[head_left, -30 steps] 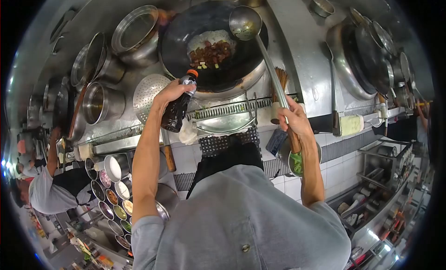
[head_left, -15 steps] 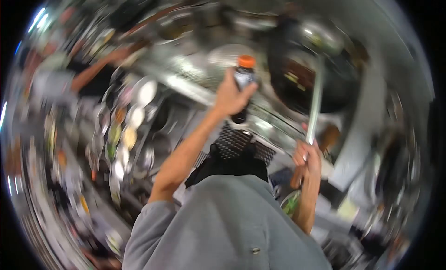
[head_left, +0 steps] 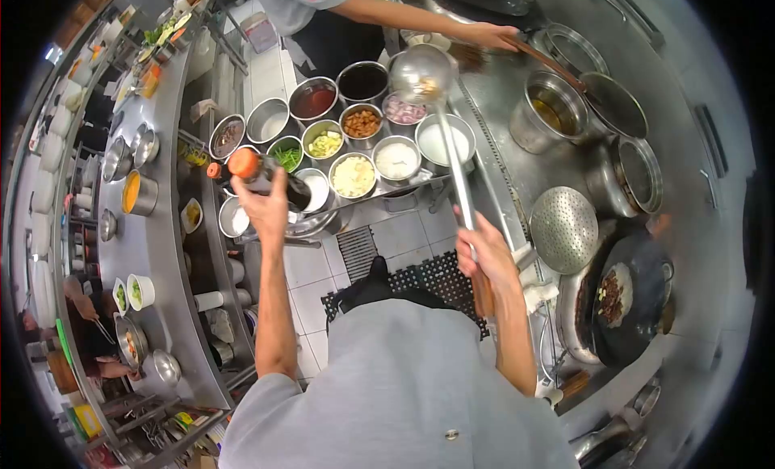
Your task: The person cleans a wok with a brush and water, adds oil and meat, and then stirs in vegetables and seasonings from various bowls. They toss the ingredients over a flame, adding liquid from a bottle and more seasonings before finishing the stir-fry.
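Note:
My left hand [head_left: 265, 208] is closed around a dark bottle [head_left: 295, 193] with an orange cap, tilted among the metal seasoning pots at the rack's left end. Part of the bottle is hidden behind my fingers. A second orange cap [head_left: 214, 170] shows just left of it. In my right hand [head_left: 490, 253] is the long handle of a metal ladle [head_left: 458, 172]. Its round bowl [head_left: 421, 69] hangs over the pots of chopped pink onion [head_left: 404, 110] and dark sauce [head_left: 363, 81], with a little food in it.
At right, a black wok [head_left: 642, 263] with chopped food sits on the stove beside a perforated strainer [head_left: 564, 230]. A pot of oil [head_left: 549, 110] stands farther back. Another person's arm [head_left: 420, 21] reaches across the top. A steel counter [head_left: 173, 251] runs along the left.
My view has turned left from the stove towards the seasoning pots. The bottle in my left hand is now over the pots. The ladle has swung away from the wok.

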A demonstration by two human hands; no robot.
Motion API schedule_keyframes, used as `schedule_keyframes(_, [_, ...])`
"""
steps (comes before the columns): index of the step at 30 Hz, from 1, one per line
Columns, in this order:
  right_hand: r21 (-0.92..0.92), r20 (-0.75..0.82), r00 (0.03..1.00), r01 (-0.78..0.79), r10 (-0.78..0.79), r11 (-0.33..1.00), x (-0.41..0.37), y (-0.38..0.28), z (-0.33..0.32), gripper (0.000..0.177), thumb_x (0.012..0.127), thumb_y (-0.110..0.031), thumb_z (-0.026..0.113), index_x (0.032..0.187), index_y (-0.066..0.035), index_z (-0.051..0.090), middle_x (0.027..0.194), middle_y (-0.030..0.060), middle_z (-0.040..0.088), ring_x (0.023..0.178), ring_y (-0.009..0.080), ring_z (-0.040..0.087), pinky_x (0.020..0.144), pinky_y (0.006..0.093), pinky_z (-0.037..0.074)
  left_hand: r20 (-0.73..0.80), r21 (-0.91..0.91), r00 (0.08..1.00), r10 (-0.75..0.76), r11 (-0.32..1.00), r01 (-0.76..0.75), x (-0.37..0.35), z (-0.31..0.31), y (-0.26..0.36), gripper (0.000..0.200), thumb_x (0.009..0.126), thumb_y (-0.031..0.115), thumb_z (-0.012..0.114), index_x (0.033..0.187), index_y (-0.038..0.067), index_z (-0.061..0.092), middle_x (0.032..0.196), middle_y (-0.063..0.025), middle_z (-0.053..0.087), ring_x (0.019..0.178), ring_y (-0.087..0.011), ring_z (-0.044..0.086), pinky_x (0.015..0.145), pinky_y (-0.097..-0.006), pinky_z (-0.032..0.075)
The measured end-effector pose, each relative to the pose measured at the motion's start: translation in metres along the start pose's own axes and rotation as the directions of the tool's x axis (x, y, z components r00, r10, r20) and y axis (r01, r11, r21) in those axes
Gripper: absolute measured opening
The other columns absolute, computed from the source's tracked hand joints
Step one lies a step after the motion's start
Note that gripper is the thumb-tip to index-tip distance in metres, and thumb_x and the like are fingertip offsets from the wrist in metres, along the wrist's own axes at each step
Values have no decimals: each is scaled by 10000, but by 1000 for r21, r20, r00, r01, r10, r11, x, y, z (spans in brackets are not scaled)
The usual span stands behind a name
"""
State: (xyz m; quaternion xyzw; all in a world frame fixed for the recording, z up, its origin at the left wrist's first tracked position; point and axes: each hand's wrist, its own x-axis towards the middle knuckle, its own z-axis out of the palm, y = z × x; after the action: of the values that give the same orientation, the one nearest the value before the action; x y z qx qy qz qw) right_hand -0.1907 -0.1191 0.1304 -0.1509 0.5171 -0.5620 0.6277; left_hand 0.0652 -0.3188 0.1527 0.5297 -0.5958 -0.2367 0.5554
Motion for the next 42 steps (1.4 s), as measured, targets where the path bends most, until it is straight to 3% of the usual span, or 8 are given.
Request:
schedule_keyframes(3, [-328,-37,999,12,-25,945,77,-3,44,247,872,-52,520,1119,-40,516,585,-1,459,419,80,430,385,246,346,-186,236,967,172,964,-126,59,-10,-13,596,725,171,776,1180,-29,447,1082,-196,575,987,-320,587,891,-397,436])
schedule_keyframes(6, [-506,-80,988,76,-134,859,133,-2,71,265,841,-44,520,1105,-34,534,573,14,496,426,91,452,393,263,364,-279,302,960,31,952,57,92,-13,-30,609,737,191,752,1196,-36,422,1102,-236,562,1022,-388,577,886,-440,435])
schedule_keyframes(22, [-571,-203,974,-34,-101,820,202,-8,99,417,820,-62,537,1234,-22,504,578,13,500,427,99,457,388,261,363,-239,382,970,-45,914,136,133,15,-76,606,726,214,732,1197,-50,457,1140,-226,554,1071,-375,540,941,-418,398])
schedule_keyframes(27, [-497,-206,976,-47,-65,866,205,-3,100,376,820,-63,544,1194,-26,530,577,12,504,427,96,458,392,263,374,-238,413,971,14,906,88,138,14,-82,627,755,232,714,1232,-71,443,1153,-224,555,1067,-353,551,935,-404,407])
schedule_keyframes(31, [-341,-187,982,-90,27,936,203,-4,102,368,843,-46,527,1211,-40,509,582,7,487,425,82,442,398,262,379,-338,108,939,-61,989,103,144,-4,-87,556,807,180,693,1239,-57,435,1197,-229,531,1100,-305,546,878,-386,463])
schedule_keyframes(34, [64,-65,994,-87,91,994,186,-5,104,416,885,-68,484,1297,-61,435,594,-29,418,402,57,379,392,223,333,-429,177,899,-94,967,185,146,-27,-93,641,810,187,711,1302,-44,370,1276,-244,466,1155,-329,504,901,-389,454])
schedule_keyframes(37, [240,68,997,-47,32,970,169,1,100,412,912,-93,439,1323,-83,410,609,-28,391,409,58,360,408,223,324,-305,222,930,-203,935,277,148,-36,-75,718,794,190,731,1339,-44,326,1291,-244,450,1165,-314,489,944,-388,426])
schedule_keyframes(42, [420,141,990,-47,-13,906,169,18,105,426,901,-81,452,1324,-69,404,596,-28,392,406,60,374,396,224,341,192,130,925,-329,942,308,140,-40,-87,697,736,160,766,1300,-35,405,1192,-162,541,1097,-250,540,971,-350,395])
